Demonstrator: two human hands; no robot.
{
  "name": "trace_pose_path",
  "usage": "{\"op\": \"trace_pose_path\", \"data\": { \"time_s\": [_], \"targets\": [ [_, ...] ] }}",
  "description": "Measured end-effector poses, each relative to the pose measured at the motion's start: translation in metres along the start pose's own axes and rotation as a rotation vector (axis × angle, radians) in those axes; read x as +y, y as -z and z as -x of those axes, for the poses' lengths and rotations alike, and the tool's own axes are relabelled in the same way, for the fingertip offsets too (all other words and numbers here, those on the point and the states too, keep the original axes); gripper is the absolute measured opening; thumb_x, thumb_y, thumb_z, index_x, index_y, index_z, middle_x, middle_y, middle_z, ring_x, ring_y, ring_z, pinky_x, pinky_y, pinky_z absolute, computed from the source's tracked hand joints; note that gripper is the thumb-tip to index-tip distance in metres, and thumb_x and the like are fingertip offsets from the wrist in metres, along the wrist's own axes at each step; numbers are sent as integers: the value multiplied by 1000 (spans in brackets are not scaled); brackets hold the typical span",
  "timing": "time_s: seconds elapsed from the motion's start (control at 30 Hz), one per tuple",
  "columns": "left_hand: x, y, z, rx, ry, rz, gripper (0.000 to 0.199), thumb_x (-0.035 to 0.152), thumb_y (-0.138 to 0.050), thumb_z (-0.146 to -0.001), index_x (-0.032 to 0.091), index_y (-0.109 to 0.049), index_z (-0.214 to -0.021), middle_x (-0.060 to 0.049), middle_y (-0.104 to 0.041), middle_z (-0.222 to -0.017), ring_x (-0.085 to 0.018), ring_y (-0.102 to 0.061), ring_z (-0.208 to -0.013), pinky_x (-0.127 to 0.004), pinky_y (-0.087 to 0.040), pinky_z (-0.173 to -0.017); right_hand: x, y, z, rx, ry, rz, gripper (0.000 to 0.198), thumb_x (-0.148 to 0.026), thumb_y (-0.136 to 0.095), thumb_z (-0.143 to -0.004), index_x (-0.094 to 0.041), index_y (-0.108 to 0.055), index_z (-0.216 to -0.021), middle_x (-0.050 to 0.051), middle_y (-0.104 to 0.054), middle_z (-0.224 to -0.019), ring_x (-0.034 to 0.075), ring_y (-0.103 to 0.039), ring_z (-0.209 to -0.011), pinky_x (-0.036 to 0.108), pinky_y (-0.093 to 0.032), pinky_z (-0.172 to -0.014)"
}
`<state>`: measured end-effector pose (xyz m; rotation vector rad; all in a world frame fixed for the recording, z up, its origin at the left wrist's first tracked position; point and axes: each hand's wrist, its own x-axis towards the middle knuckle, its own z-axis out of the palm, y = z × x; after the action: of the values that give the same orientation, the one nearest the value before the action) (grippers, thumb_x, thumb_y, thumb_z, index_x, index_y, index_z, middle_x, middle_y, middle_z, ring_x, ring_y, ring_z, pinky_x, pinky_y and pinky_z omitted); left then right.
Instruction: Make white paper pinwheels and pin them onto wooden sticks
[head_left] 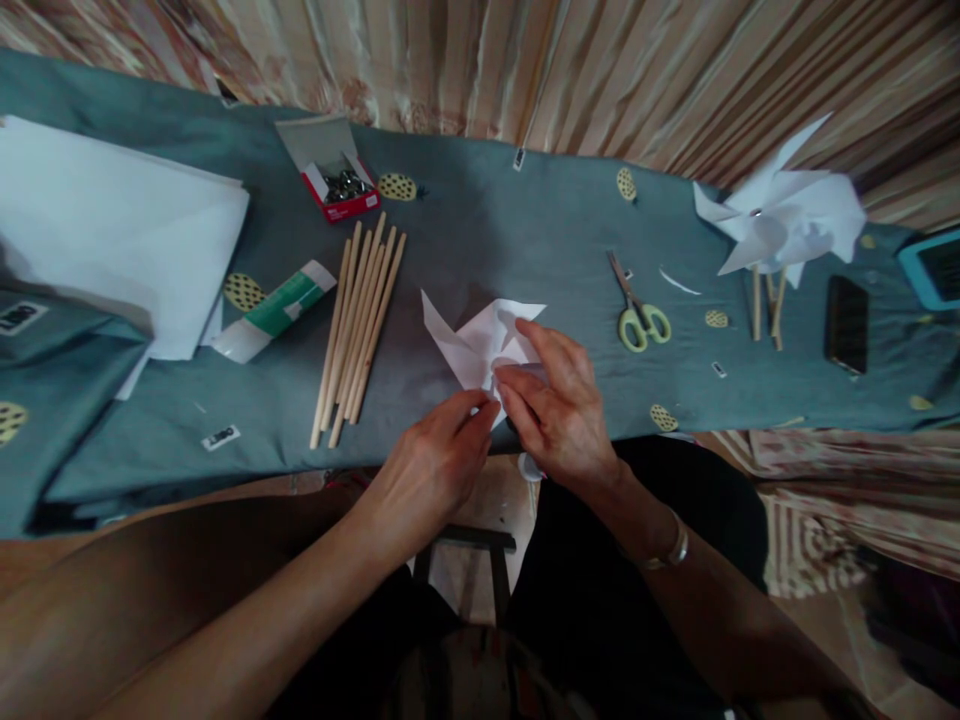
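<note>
A white paper pinwheel (480,340) lies at the front edge of the cloth-covered table, its blades folded up toward the middle. My left hand (448,445) pinches the paper's lower edge near the centre between thumb and fingers. From the right, my right hand (561,400) closes on the paper as well, thumb and fingertips at the middle, with one finger laid over the right blade. The exact centre of the pinwheel is partly hidden by my fingertips. Both hands almost touch each other there.
Left of the pinwheel lie several wooden sticks (360,330), a glue tube (277,312) and white paper sheets (120,230). Behind them stands an open red box (351,207) of metal fasteners. Green-handled scissors (637,318), finished pinwheels (780,215) and a dark phone (847,325) are at right.
</note>
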<state>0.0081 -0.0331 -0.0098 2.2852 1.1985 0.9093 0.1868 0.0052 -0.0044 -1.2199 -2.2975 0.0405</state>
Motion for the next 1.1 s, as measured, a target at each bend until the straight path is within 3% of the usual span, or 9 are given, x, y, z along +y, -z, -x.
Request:
{"op": "trace_pose_path", "data": {
  "time_s": [0.17, 0.33, 0.6, 1.1],
  "targets": [
    [-1, -1, 3, 15, -37, -46, 27, 11, -48, -97, 10, -53, -123, -15, -67, -113, -21, -68, -100, -35, -62, -85, 0, 3, -1, 29, -31, 46, 17, -26, -56, -95, -18, -68, -103, 12, -55, -141, 27, -51, -129, 46, -47, -106],
    [-1, -1, 4, -18, -48, -76, 24, 11, -50, -96, 9, -55, -119, -13, -68, -106, -21, -69, -93, -33, -62, -79, 1, 8, 0, 36, -56, 103, 16, -32, -61, -93, -18, -68, -93, 14, -56, -140, 29, -52, -128, 47, -46, -106],
    [0, 1, 3, -35, -62, -59, 23, 10, -52, -95, 8, -58, -118, -13, -68, -107, -23, -69, -97, -34, -62, -82, 3, 7, 1, -3, -143, -20, 17, -33, -57, -94, -20, -68, -89, 10, -54, -144, 28, -50, -132, 49, -44, -109],
    [1, 4, -1, -84, -16, -71, 18, 11, -46, -97, 9, -62, -104, -11, -69, -98, -20, -69, -90, -32, -61, -80, 1, -4, -5, -2, -110, 30, 16, -27, -56, -94, -19, -68, -86, 11, -54, -143, 28, -49, -132, 48, -44, -109]
  ]
}}
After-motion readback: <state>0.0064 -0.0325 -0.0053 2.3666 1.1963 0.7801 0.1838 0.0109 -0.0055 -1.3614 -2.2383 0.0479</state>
